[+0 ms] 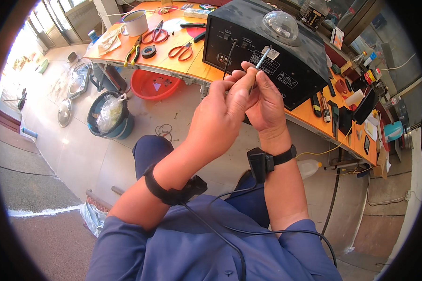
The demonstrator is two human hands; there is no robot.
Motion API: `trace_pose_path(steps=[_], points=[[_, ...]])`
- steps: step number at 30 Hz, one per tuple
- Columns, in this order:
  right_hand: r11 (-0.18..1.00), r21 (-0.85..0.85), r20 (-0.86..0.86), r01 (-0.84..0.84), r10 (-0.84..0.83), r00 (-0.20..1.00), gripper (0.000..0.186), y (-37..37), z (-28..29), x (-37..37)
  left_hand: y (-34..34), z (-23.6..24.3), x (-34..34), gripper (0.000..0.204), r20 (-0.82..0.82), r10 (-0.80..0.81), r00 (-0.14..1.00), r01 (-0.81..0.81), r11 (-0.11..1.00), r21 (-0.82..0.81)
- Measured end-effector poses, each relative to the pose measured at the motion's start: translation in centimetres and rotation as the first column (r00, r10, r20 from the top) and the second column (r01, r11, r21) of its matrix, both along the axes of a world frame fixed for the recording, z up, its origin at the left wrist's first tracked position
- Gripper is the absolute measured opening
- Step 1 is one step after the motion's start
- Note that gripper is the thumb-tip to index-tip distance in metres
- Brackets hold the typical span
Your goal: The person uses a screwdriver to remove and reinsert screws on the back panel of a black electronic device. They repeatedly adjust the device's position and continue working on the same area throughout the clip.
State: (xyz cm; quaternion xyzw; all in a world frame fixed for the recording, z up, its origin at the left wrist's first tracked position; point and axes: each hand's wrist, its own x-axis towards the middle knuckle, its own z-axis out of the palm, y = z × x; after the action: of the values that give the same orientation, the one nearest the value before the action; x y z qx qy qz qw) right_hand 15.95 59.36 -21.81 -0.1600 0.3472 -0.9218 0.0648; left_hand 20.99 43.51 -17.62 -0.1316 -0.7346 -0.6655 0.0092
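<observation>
Held a thin pale-blue rod (263,56) at a tilt, gripped in the curled fingers of the left hand (220,110) and right hand (268,108), in front of the black box (299,56) on the orange counter (201,69).

Cnt: there were 2 hands (212,122) | 2 blk wrist straps (173,194) | 1 slim rod (264,57) | 1 blk box (220,43) | 1 clr dome (281,28) | 1 wht mug (135,24) | 2 pr scissors (158,32) nr it | 1 blk tape roll (146,53) | 1 red basin (157,95) | 1 bkt (120,133)
</observation>
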Motion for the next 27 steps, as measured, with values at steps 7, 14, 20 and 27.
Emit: trace_pose_path(steps=[7,14,20,27], points=[[0.999,-0.024,0.025,0.031,-0.031,0.999,0.035,-0.2,0.0,0.1,-0.2,0.0,0.0,0.039,-0.157,0.058,0.986,-0.081,0.986,-0.146],[1.0,-0.011,-0.005,-0.005,0.005,1.0,0.037,-0.1,0.0,0.2,0.0,-0.2,0.5,0.04,0.234,-0.114,0.966,0.085,0.988,0.131],[0.989,0.094,-0.025,0.115,-0.113,0.993,0.036,0.3,0.2,0.6,-1.2,-0.3,-1.6,0.047,0.224,-0.138,0.965,0.099,0.979,0.177],[0.978,0.161,0.048,0.131,-0.14,0.989,0.038,1.1,0.4,1.6,-0.8,-1.5,-6.6,0.039,0.208,-0.042,0.977,0.023,0.995,0.092]])
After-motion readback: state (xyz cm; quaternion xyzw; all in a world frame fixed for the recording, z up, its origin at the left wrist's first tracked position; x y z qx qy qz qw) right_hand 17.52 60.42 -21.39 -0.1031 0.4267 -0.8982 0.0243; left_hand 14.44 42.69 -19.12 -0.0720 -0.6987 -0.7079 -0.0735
